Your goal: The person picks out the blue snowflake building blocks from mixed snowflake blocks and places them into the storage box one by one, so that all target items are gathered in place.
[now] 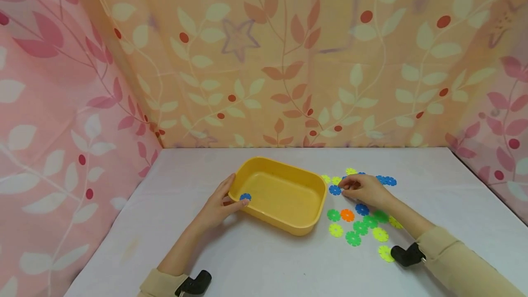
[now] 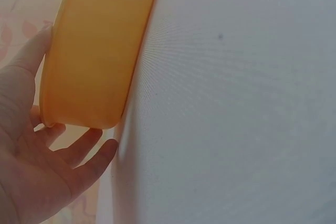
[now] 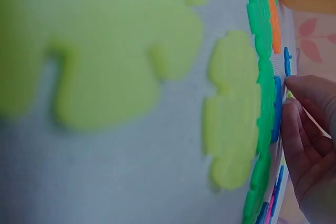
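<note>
At the left end of the yellow basin [image 1: 284, 196], the left hand [image 1: 217, 204] is gripping it; 1 blue disc [image 1: 245, 195] is showing inside the basin. To the right of the basin, the right hand [image 1: 365, 190] is bending its fingers beside a 2nd blue disc [image 1: 334, 190], pinching or not I cannot tell; green discs [image 1: 360, 228] are also lying there

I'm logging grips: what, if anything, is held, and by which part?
The left hand holds the yellow rectangular plastic tray by its near-left corner. Whether the right hand pinches the blue flower-shaped plastic disc can't be told.
</note>
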Demonstrator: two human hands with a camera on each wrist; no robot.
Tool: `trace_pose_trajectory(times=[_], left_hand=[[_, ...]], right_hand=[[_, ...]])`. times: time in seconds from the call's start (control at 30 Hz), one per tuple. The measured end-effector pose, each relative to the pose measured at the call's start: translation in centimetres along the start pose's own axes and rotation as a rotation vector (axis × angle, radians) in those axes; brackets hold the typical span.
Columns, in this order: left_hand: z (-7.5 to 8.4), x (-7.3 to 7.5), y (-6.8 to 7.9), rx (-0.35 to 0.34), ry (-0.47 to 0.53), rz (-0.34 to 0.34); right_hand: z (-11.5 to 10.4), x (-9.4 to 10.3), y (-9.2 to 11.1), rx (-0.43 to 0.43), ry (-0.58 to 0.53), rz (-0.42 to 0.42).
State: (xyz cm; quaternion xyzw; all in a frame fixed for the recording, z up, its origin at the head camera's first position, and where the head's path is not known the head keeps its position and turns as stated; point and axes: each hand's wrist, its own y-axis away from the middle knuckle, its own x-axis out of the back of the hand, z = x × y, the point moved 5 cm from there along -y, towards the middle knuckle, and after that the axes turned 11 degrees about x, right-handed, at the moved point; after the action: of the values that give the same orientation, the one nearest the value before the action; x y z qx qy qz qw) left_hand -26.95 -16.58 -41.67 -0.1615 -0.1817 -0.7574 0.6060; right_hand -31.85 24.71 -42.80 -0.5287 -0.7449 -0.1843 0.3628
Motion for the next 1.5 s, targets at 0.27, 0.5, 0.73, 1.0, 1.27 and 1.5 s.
trace_pose_trajectory(times=[0.27, 0.5, 0.73, 1.0, 1.27, 1.5], left_hand=[[0.11, 0.06, 0.08, 0.010, 0.001, -0.003], [-0.02, 0.04, 0.08, 0.012, -0.004, -0.004], [-0.19, 0.00, -0.02, 0.003, -0.010, 0.001], [-0.34, 0.04, -0.09, 0.000, -0.003, 0.001], [-0.27, 0.07, -0.07, 0.010, -0.004, 0.004], [-0.20, 0.04, -0.01, 0.010, -0.009, 0.004]], right_hand=[[-0.30, 0.01, -0.20, 0.022, 0.021, -0.008], [-0.51, -0.07, -0.19, 0.029, 0.023, -0.014], [-0.75, -0.07, -0.15, 0.024, 0.028, -0.017], [-0.67, 0.02, -0.20, 0.046, 0.067, -0.015], [-0.51, 0.02, -0.39, 0.099, 0.112, -0.011], [-0.40, 0.10, -0.13, 0.067, 0.073, -0.001]])
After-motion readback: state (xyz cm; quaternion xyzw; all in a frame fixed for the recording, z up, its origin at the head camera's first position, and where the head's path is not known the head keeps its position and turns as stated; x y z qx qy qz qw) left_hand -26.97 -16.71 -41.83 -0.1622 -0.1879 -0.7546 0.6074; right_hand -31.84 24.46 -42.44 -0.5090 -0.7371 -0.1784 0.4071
